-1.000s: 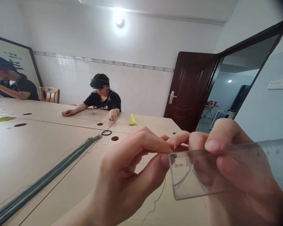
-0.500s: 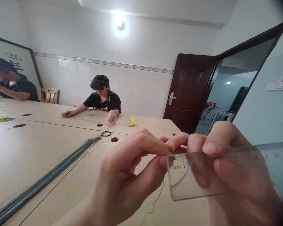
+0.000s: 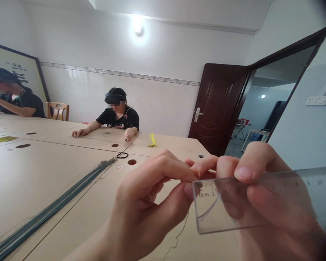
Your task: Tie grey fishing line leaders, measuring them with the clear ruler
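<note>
My right hand (image 3: 263, 181) grips a clear plastic ruler (image 3: 209, 214) between thumb and fingers, its 0 cm end pointing left. Beside that end, my left hand (image 3: 154, 195) is closed in a pinch. A tiny gold curved piece (image 3: 198, 174), looking like a fish hook, shows at its fingertips, just above the ruler's corner. From below the pinch a thin dark line (image 3: 176, 241) hangs toward the table. The fingers of both hands nearly meet behind the ruler, and what lies between them is partly hidden.
On the table (image 3: 78, 174) lies a long bundle of dark green lines (image 3: 57, 203), near a black ring (image 3: 122, 155) and a cable hole (image 3: 132, 162). Yellow bundles (image 3: 152, 140) lie farther off. One person (image 3: 122, 116) sits opposite, another (image 3: 24, 98) at far left.
Both hands and the ruler keep almost the same pose. The whole view has shifted very slightly. The person opposite has moved the fingers of one hand a little.
</note>
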A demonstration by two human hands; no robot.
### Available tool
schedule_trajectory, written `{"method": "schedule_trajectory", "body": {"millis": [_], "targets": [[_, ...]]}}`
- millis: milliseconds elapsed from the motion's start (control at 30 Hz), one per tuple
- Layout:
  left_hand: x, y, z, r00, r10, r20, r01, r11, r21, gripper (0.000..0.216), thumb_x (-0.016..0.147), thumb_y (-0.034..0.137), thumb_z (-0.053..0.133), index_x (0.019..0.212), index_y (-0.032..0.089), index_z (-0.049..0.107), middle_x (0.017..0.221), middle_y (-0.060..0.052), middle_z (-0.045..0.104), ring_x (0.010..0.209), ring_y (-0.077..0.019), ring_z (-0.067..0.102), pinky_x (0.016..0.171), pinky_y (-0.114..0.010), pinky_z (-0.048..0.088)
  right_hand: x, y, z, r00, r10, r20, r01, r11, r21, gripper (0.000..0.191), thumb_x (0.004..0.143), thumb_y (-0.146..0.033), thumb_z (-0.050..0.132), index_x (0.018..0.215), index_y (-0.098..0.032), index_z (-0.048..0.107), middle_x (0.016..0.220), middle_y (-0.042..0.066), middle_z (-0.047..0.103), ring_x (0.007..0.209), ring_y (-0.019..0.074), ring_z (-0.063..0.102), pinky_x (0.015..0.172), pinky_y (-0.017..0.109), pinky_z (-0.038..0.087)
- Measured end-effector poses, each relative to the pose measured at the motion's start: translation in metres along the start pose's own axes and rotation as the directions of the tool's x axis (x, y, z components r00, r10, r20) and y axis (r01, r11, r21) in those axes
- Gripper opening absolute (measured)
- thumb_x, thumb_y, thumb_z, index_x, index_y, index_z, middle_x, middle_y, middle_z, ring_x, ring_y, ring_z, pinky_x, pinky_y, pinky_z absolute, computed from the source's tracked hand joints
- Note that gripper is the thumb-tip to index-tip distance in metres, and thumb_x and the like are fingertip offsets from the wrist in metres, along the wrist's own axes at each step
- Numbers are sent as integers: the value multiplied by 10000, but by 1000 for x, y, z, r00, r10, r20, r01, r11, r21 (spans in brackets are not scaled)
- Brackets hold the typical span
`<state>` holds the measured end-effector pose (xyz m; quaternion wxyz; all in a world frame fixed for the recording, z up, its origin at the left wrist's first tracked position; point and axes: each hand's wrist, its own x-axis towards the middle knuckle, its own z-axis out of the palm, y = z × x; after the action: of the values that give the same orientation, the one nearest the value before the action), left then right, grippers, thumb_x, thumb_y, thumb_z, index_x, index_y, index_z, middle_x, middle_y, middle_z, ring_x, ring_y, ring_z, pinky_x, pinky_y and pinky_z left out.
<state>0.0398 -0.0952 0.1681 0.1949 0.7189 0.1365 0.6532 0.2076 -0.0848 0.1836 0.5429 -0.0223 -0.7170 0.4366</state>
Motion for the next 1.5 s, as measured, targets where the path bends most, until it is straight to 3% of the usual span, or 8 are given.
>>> {"method": "schedule_trajectory", "body": {"millis": [133,300,433,567,967,1233,1367,1500], "targets": [[1,-1,0,1000,-3,0,3,1000,-1,81,883,162,588,841,220,625,785,13,624,830,-138,625,712,-253,528,1,-1,1,1000,-14,2,14,1000,-4,45,904,-230,538,923,-256,569,656,-44,571,790,127,624,841,314,502],[1,0,0,1000,-10,-7,10,1000,-3,70,883,178,592,837,219,625,787,9,620,794,-135,611,698,-257,527,2,-1,-2,999,0,53,2,1000,-30,60,918,-244,520,952,-262,566,667,-59,545,626,94,580,835,333,513],[0,0,-1,1000,-7,-11,7,1000,10,81,877,162,595,823,217,620,771,16,616,776,-126,609,693,-248,528,2,0,-2,997,-19,79,19,1000,-5,86,923,-214,511,961,-257,576,696,-47,575,754,112,637,874,322,504],[1,0,-1,1000,-9,-9,9,1000,6,81,883,171,587,823,218,615,764,13,609,786,-135,614,711,-261,532,0,-1,0,1000,-14,21,13,999,31,65,912,-216,533,941,-254,577,703,-45,600,808,117,639,920,321,484],[2,1,0,1000,-17,-6,17,1000,5,99,870,145,594,807,218,612,763,26,611,811,-124,626,718,-236,537,3,0,2,1000,-13,4,13,1000,12,46,906,-235,537,917,-249,580,664,-58,558,664,97,592,885,328,490],[3,2,0,1000,-4,-7,4,1000,-20,98,876,148,585,816,214,626,762,5,614,795,-146,629,751,-282,551,3,-2,1,1000,1,15,-1,1000,-14,61,902,-245,541,917,-269,594,654,-57,584,576,92,557,869,345,504],[3,3,0,1000,-9,-5,9,1000,-30,103,872,140,590,820,218,632,755,7,612,790,-146,632,765,-291,559,3,-1,1,1000,3,14,-3,1000,5,67,903,-230,539,918,-268,592,658,-43,594,732,119,613,882,330,499],[3,2,0,1000,-11,-5,11,1000,-28,103,868,138,594,822,223,633,745,10,608,784,-147,625,802,-310,560,4,-1,1,1000,0,23,0,1000,3,76,908,-232,532,922,-264,599,665,-42,572,737,117,626,921,330,485]]}}
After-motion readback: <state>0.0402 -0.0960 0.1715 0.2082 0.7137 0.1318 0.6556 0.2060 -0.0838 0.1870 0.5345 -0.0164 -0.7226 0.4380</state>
